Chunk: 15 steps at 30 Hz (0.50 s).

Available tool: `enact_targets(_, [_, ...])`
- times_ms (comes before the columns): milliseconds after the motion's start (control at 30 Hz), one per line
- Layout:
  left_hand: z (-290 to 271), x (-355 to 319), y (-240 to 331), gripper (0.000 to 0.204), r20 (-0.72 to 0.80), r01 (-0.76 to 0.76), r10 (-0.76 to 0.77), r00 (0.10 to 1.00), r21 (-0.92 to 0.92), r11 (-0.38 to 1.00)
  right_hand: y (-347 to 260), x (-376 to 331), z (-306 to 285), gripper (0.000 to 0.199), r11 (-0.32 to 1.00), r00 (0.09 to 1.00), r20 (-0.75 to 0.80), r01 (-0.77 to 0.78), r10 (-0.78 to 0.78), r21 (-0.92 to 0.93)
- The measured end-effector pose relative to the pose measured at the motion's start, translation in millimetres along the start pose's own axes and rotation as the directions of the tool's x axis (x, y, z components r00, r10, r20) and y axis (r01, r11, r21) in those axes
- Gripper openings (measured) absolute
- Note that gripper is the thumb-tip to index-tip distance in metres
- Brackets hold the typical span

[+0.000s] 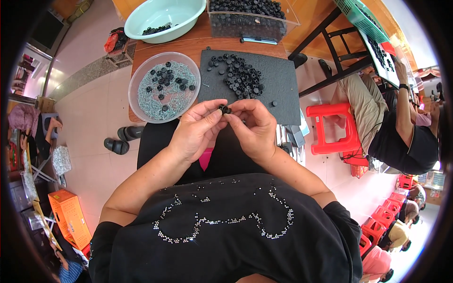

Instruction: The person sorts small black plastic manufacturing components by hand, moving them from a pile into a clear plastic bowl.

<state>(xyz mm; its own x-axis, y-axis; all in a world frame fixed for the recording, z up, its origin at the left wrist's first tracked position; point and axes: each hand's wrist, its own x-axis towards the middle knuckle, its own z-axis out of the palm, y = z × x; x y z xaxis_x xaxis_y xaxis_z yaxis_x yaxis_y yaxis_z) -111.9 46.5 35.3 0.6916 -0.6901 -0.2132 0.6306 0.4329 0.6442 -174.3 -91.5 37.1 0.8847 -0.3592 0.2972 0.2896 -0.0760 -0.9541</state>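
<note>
One small black part [224, 109] was held above the counter [188, 42]

Fingertips of the left hand [191, 129] and right hand [257, 128] gripped it together, over the near edge of a dark mat [281, 78]. A heap of black caps [243, 78] lay on the mat. To its left, a clear round tub [132, 89] held slender pale pieces [153, 104], with black ones [165, 75] scattered on top. Behind stood a pale green basin [188, 28] and a clear bin [240, 30].
</note>
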Motion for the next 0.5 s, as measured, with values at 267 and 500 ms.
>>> enact_targets(267, [-1.5, -1.0, 1.9, 0.023, 0.010, 0.005, -0.005, 1.000, -0.028, 1.000, 1.1, 5.4, -2.3, 0.017, 0.984, 0.988, 0.036, 0.152, -0.149, -0.098])
enact_targets(500, [-1.8, -1.8, 2.2, 0.021, 0.014, -0.047, 0.047, 0.999, 0.040, 0.998, 1.0, 5.4, -4.6, 0.016, 0.983, 0.988, 0.070, 0.144, -0.136, -0.115])
